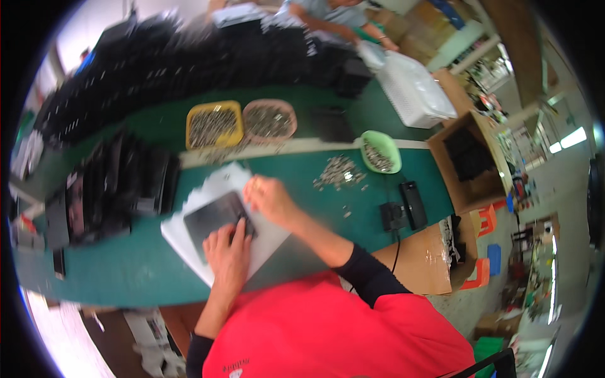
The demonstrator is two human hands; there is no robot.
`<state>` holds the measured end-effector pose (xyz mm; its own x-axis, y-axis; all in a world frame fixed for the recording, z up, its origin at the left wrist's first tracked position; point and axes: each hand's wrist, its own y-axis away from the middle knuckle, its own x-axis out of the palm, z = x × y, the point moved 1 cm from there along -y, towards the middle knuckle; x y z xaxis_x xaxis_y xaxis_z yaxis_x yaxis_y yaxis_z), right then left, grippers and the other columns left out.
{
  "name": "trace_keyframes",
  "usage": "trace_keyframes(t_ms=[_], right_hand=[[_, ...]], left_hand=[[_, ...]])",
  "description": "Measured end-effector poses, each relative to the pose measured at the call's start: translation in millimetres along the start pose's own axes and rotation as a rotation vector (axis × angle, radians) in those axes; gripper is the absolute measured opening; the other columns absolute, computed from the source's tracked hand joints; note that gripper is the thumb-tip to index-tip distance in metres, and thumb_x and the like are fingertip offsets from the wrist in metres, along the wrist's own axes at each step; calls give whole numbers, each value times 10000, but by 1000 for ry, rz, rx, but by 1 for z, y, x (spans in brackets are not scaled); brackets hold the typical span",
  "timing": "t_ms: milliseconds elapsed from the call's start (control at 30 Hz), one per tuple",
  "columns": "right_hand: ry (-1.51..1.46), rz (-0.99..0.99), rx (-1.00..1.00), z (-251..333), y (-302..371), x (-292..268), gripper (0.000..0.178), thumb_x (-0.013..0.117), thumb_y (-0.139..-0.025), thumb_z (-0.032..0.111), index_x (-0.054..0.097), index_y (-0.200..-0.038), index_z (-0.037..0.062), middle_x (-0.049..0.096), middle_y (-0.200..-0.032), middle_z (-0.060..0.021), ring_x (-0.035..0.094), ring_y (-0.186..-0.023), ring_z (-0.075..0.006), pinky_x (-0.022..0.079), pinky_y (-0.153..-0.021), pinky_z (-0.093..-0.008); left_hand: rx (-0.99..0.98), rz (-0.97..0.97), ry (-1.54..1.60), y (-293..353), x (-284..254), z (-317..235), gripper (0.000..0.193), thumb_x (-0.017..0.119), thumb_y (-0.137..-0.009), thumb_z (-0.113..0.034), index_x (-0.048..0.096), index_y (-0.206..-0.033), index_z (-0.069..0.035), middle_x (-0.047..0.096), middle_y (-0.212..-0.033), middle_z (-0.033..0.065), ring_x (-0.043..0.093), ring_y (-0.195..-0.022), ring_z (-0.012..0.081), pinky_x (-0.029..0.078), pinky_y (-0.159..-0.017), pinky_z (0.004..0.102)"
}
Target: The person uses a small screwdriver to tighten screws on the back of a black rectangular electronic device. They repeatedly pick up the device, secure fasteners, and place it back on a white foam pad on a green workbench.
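Observation:
A flat dark grey panel [216,218] lies on a stack of white sheets [267,248] in front of me. My left hand [229,253] rests on the panel's near right part, its fingers stretched out over the surface. Beside the panel's far right corner, my right hand [270,199] has its fingers pinched together. Whatever sits between those fingertips is too small and blurred to make out. A small dark part [251,228] shows at the panel's right edge, next to my left fingertips.
Yellow [240,123] and pink trays [293,120] of small metal pieces stand beyond the sheets. Rightward are a loose metal heap [340,172], a green bowl [396,153], a black device [413,205] and an open carton [441,157]. Black panels [120,183] stack left. Someone [328,19] works opposite.

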<state>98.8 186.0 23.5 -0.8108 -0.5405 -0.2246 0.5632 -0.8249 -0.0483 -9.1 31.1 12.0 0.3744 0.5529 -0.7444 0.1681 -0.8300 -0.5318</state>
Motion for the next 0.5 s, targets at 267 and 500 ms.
trace_keyframes(t_ms=[267, 500], right_hand=[[-488, 204, 313, 21, 53, -4, 353, 546, -1008, 324, 613, -911, -8, 517, -588, -24, 435, -421, -97, 344, -409, -264], [-892, 172, 342, 61, 57, -28, 383, 619, -969, 398, 601, -871, 29, 519, -606, -30, 484, -451, -102, 358, -388, -245]], left_hand=[[-125, -113, 354, -22, -26, -20, 366, 689, -804, 8, 680, -1169, -23, 596, -1012, 111, 569, -906, 268, 449, -784, 367], [3, -90, 561, -61, -45, -52, 374, 661, -790, 74, 668, -1154, -13, 587, -1026, 123, 574, -904, 281, 472, -786, 350]])
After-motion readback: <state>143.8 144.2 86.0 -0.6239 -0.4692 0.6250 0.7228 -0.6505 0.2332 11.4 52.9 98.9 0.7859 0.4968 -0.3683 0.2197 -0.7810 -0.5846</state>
